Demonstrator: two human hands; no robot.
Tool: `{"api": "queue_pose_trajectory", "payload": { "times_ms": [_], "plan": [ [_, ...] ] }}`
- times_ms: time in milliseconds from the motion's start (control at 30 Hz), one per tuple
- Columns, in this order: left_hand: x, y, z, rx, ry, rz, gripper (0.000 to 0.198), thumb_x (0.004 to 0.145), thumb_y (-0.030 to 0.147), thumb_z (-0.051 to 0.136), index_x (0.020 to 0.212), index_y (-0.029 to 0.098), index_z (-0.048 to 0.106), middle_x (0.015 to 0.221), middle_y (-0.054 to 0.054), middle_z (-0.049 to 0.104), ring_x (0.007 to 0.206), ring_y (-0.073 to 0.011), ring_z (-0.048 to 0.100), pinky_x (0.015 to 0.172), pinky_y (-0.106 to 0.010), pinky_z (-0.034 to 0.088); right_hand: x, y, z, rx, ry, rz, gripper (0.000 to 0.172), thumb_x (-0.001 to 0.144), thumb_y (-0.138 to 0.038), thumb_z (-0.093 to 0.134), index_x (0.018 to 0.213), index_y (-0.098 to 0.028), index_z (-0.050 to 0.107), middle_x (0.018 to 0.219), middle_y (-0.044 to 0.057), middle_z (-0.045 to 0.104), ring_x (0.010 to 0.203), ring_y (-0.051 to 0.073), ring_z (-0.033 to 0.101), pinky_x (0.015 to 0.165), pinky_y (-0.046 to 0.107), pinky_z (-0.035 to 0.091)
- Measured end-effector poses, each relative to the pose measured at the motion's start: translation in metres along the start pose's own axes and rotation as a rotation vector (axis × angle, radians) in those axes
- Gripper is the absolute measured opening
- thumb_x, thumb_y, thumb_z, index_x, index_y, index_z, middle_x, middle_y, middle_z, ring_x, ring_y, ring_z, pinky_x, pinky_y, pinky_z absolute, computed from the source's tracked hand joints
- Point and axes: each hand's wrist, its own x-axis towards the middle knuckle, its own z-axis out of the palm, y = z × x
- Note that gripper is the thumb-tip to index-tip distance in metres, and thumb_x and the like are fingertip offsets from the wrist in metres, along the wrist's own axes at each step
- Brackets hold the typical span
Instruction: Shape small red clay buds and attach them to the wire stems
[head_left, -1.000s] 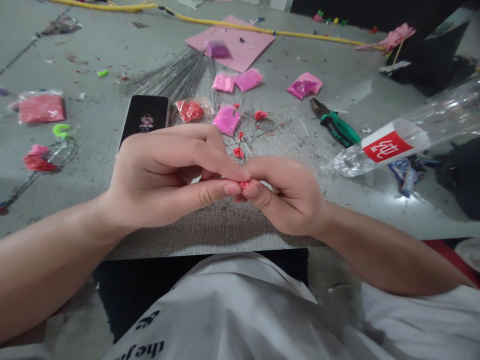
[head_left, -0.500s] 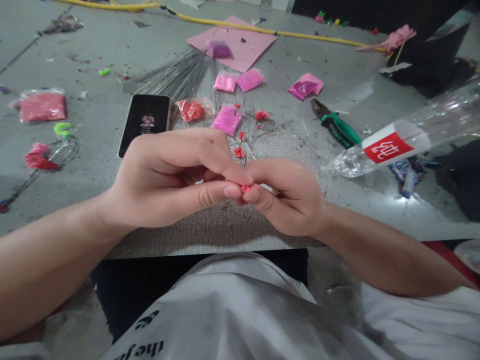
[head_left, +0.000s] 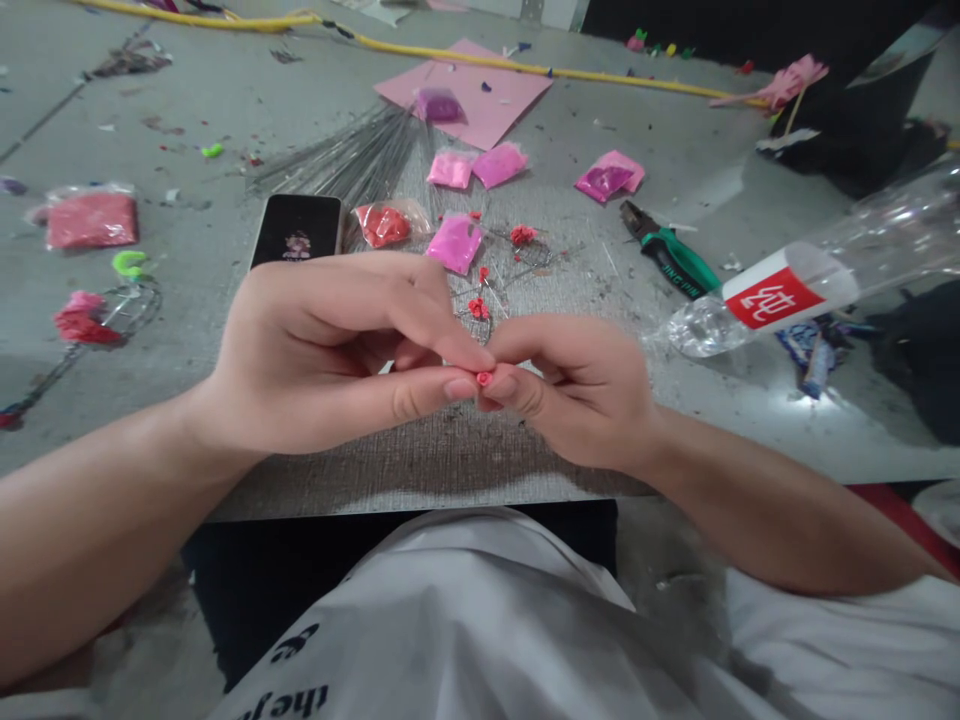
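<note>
A tiny red clay rose [head_left: 484,379] with a curled centre sits between the fingertips of both hands, above the table's front edge. My left hand [head_left: 330,355] pinches it from the left with thumb and index finger. From the other side, my right hand [head_left: 574,390] presses its thumb and bent index finger against it. Just beyond the fingers lie small red clay flowers on wire [head_left: 478,308] and another red flower [head_left: 523,235] beside a wire loop. Behind my left hand a phone [head_left: 296,228] is partly covered. The underside of the rose is hidden by fingers.
Bagged clay lies about: red [head_left: 384,226], magenta [head_left: 454,243], coral [head_left: 92,218]. A bundle of thin wires [head_left: 352,150] reaches pink paper [head_left: 517,95]. Green-handled pliers [head_left: 679,260] and a plastic bottle [head_left: 795,285] are at right. A wire piece with clay [head_left: 84,318] lies left; a yellow cable [head_left: 450,48] crosses behind.
Both hands still pinch the clay rose. The left fingertips have drawn back slightly to the left, and more of the rose's curled face shows.
</note>
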Motion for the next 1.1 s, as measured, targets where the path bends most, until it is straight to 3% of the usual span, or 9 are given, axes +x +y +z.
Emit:
{"api": "queue_pose_trajectory", "payload": {
  "times_ms": [767, 900, 1100],
  "plan": [
    [0.0010, 0.0003, -0.0001, 0.002, -0.010, 0.014, 0.010, 0.085, 0.014, 0.083, 0.089, 0.015, 0.074, 0.072, -0.001, 0.066, 0.058, -0.0069, 0.052, 0.050, -0.024, 0.042, -0.0004, -0.0022, 0.0005, 0.008, 0.001, 0.066, 0.033, 0.100, -0.045, 0.067, 0.084, -0.018, 0.073, 0.067, -0.004, 0.068, 0.058, 0.007, 0.058, 0.060, 0.020, 0.049],
    [-0.0007, -0.0001, 0.0001, -0.005, 0.020, -0.015, 0.014, 0.083, 0.016, 0.086, 0.092, 0.015, 0.075, 0.068, 0.000, 0.061, 0.057, -0.0081, 0.052, 0.048, -0.026, 0.041, -0.0006, -0.0014, 0.0017, 0.042, 0.011, 0.063, 0.030, 0.100, -0.043, 0.067, 0.084, -0.018, 0.072, 0.068, -0.004, 0.068, 0.058, 0.006, 0.058, 0.061, 0.020, 0.050],
    [-0.0005, -0.0023, -0.0004, 0.036, 0.006, 0.021, 0.013, 0.084, 0.014, 0.084, 0.094, 0.012, 0.076, 0.069, -0.001, 0.065, 0.058, -0.0082, 0.054, 0.048, -0.026, 0.038, -0.0001, -0.0027, 0.0024, 0.057, 0.017, 0.069, 0.028, 0.100, -0.040, 0.068, 0.085, -0.017, 0.072, 0.068, -0.005, 0.068, 0.058, 0.006, 0.059, 0.064, 0.019, 0.053]
  ]
}}
